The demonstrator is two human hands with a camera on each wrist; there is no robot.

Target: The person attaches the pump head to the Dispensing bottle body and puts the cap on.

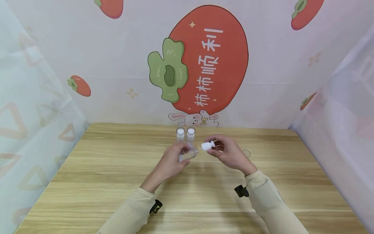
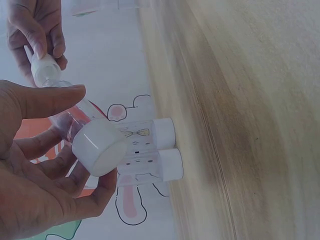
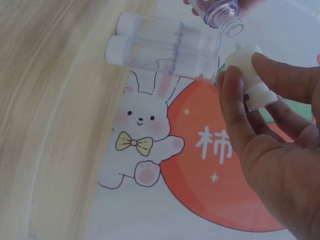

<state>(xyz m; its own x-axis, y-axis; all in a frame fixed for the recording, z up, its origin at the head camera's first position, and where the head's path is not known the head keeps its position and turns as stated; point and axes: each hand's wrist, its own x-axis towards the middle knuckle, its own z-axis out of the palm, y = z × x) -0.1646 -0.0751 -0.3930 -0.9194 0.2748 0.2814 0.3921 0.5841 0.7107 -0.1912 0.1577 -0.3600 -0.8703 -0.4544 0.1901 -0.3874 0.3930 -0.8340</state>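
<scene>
My left hand (image 1: 172, 162) grips a clear bottle (image 1: 188, 155), its body tilted and its neck toward the right. In the left wrist view the bottle's white base (image 2: 100, 147) faces the camera, with the left thumb and fingers around the body. The bare threaded neck (image 3: 232, 26) shows in the right wrist view. My right hand (image 1: 229, 152) pinches a white pump head (image 3: 244, 67) between thumb and fingers, its small tip pointing at the neck. A small gap separates the pump head from the neck in the right wrist view.
Two clear bottles (image 3: 165, 52) with white bases and white tops stand side by side behind the left hand. To the right of the right hand, a clear round piece (image 1: 246, 153) lies on the wooden table (image 1: 117, 182). A printed cloth (image 1: 122, 58) hangs behind the table.
</scene>
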